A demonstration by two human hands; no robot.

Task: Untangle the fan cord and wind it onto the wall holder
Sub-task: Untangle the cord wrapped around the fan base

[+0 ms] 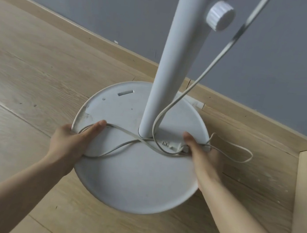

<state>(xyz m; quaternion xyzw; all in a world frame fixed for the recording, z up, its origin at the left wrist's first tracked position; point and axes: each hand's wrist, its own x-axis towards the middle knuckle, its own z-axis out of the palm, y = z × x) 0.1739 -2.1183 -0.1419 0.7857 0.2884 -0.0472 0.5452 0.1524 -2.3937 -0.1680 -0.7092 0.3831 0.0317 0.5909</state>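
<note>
We hold the fan base [134, 183] by its rim with both hands, the cord [205, 72] tangled across it.
Our left hand [73, 138] grips the rim at 9 o'clock, thumb over a cord strand. Our right hand [202, 155] grips it at 3 o'clock, thumb beside the plug [170, 145]. The cord loops round the pole [167, 68] foot, spills onto the floor [34, 78] past 3 o'clock, and rises toward 1 o'clock.
</note>
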